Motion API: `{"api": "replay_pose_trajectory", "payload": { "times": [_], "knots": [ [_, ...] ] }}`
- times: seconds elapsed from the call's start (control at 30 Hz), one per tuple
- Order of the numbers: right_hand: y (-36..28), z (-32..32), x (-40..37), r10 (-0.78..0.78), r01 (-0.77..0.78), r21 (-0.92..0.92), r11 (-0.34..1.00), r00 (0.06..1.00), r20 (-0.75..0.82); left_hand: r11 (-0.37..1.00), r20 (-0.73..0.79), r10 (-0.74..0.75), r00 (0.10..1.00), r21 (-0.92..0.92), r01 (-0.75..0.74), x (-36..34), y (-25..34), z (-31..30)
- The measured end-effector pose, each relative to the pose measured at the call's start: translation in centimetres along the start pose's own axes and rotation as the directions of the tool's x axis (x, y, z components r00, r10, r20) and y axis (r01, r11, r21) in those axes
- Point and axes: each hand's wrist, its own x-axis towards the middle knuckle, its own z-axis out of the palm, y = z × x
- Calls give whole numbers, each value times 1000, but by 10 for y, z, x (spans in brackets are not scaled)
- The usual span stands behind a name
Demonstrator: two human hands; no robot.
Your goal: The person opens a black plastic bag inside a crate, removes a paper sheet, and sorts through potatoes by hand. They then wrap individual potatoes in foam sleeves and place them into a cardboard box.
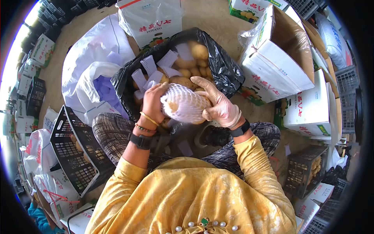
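Note:
Both my hands hold one large potato point(183, 106) half wrapped in a white foam net sleeve. My bare left hand point(153, 102), with bracelets and a black watch, grips the net at the potato's left end. My gloved right hand point(218, 102) cups its right end and top. Just beyond them a black plastic bag point(224, 66) holds loose potatoes point(198, 51) and several folded white foam nets point(149, 64).
An open white potato carton point(278, 66) stands at the right, another carton point(150, 21) behind the bag. A white bag of foam nets point(93, 80) lies to the left. Black plastic crates sit at left point(76, 150) and lower right point(302, 169).

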Motion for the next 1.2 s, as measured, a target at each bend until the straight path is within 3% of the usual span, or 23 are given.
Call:
{"api": "replay_pose_trajectory", "payload": {
  "times": [0.03, 0.13, 0.2, 0.23, 0.27, 0.3, 0.37, 0.43, 0.53, 0.57, 0.6, 0.63, 0.7, 0.73, 0.77, 0.8, 0.83, 0.87, 0.9, 0.97, 1.03, 1.1, 1.2],
  "knots": [
    [5, 0, 1, 13, -23, 185, 983, 999, 53, 859, 228, -150, 962, -451, 240, 10, -18, -8],
    [-1, 1, 6, -13, 11, 270, 963, 1000, 6, 565, 552, 40, 833, -700, 436, 7, -79, 31],
    [-20, -10, 7, -63, 92, 230, 969, 989, -132, 956, 158, -55, 986, -278, 98, 20, -104, 49],
    [-37, -21, 8, -157, 173, 73, 982, 969, -189, 927, 164, -289, 943, -199, 318, 14, -70, 54],
    [-58, -54, 5, -69, 191, 272, 943, 913, -403, 948, 73, -311, 947, -49, 315, 16, -55, 62],
    [-84, -63, 10, -199, 404, 375, 834, 856, -478, 971, 21, -236, 972, -19, 237, 23, -61, 54],
    [-140, -133, 4, -506, 592, 276, 757, 799, -325, 977, -68, -172, 983, 115, 179, 34, -46, 30],
    [-178, -153, 14, -477, 798, 161, 581, 495, -726, 961, -209, 16, 978, 272, 42, 60, -56, -3],
    [-146, -154, 50, -374, 648, -13, 762, 423, -826, 805, -248, 146, 958, 593, 31, 94, -68, -28],
    [-122, -153, 58, -242, 444, 201, 873, 753, -611, 807, -251, 131, 959, 589, 44, 102, -75, -27],
    [-91, -142, 80, -221, 271, 80, 959, 895, -387, 661, -69, 222, 972, 744, -98, 110, -82, -23],
    [-61, -116, 93, -238, 63, -359, 931, 850, -470, 480, 129, 273, 953, 841, -251, 115, -89, -19],
    [-13, -117, 115, 81, -346, -723, 598, 924, -375, 473, 243, 168, 955, 830, -295, 125, -98, 2],
    [12, -125, 120, 129, -322, -868, 378, 947, -295, 252, 282, -125, 951, 936, -244, 134, -110, 12],
    [35, -134, 127, 341, -413, -901, 134, 873, -350, 8, 234, -405, 884, 968, -252, 141, -118, 16],
    [51, -132, 133, 489, -407, -895, -181, 753, -441, 22, 234, -411, 881, 969, -246, 139, -117, 17],
    [63, -130, 130, 572, -340, -880, -332, 669, -475, 39, 341, -523, 781, 925, -377, 135, -117, 19],
    [68, -134, 125, 649, -266, -866, -423, 578, -495, 74, 431, -623, 653, 864, -499, 129, -116, 19],
    [64, -124, 121, 710, -179, -849, -498, 477, -517, 88, 431, -628, 647, 866, -492, 122, -112, 20],
    [79, -124, 113, 698, -123, -835, -536, 493, -520, 193, 351, -754, 555, 926, -324, 108, -100, 18],
    [101, -126, 110, 617, -45, -769, -638, 567, -546, 298, 462, -662, 591, 885, -358, 95, -123, 3],
    [108, -118, 117, 467, -209, -661, -721, 558, -686, 259, 428, -495, 756, 904, -341, 88, -125, 5],
    [88, -104, 116, 458, -282, -683, -674, 567, -685, 135, 362, -432, 826, 932, -338, 86, -104, 1]
  ]
}}
